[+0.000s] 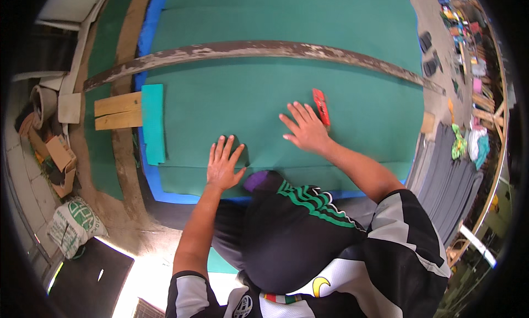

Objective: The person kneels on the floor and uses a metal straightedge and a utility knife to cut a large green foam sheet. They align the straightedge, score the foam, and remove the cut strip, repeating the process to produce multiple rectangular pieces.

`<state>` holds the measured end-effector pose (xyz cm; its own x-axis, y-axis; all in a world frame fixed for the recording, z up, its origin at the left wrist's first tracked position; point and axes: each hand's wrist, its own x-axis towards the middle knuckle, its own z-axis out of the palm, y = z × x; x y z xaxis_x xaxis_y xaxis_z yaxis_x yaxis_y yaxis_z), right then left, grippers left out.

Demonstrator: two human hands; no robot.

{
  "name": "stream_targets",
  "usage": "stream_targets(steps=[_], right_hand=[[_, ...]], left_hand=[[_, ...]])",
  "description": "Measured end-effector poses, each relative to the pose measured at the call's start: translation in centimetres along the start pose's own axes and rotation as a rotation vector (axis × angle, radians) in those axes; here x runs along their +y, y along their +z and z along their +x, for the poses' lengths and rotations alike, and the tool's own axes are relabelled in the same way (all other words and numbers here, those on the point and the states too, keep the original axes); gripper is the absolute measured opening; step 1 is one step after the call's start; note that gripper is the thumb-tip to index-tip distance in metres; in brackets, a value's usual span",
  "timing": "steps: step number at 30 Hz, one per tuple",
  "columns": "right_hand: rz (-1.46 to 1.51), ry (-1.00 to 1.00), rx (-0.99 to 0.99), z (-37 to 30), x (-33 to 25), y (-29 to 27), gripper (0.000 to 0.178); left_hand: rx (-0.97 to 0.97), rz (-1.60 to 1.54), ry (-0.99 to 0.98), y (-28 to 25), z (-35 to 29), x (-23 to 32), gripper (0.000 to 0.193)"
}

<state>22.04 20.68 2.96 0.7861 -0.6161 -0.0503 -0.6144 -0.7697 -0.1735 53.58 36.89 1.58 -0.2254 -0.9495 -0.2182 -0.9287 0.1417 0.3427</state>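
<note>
A large green sheet [237, 108] lies flat in front of me over a blue layer [157, 188] that shows at its edges. My left hand [223, 166] rests on the sheet near its front edge, fingers spread and holding nothing. Farther right, my right hand [308, 130] is also open, with its fingers apart over the sheet. Just beyond it lies a red utility knife [320, 107], which the hand does not hold. A long worn wooden bar [264, 49] lies across the sheet beyond both hands.
A teal strip [154, 122] and a wooden board [118, 111] are at the left edge. A cardboard box [61, 161] and a white sack [77, 224] stand farther left. Dark grey sheets [443, 174] are stacked at right, near sandals [430, 64] and cluttered shelves.
</note>
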Motion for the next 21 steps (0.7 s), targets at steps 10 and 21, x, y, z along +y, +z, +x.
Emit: stream_targets(steps=[10, 21], right_hand=[[-0.083, 0.012, -0.034, -15.0, -2.7, 2.7, 0.088], [-0.220, -0.327, 0.085, -13.8, -1.0, 2.6, 0.053]], left_hand=[[-0.072, 0.095, 0.142, 2.4, -0.9, 0.8, 0.094], [0.080, 0.289, 0.323, 4.0, -0.8, -0.7, 0.078]])
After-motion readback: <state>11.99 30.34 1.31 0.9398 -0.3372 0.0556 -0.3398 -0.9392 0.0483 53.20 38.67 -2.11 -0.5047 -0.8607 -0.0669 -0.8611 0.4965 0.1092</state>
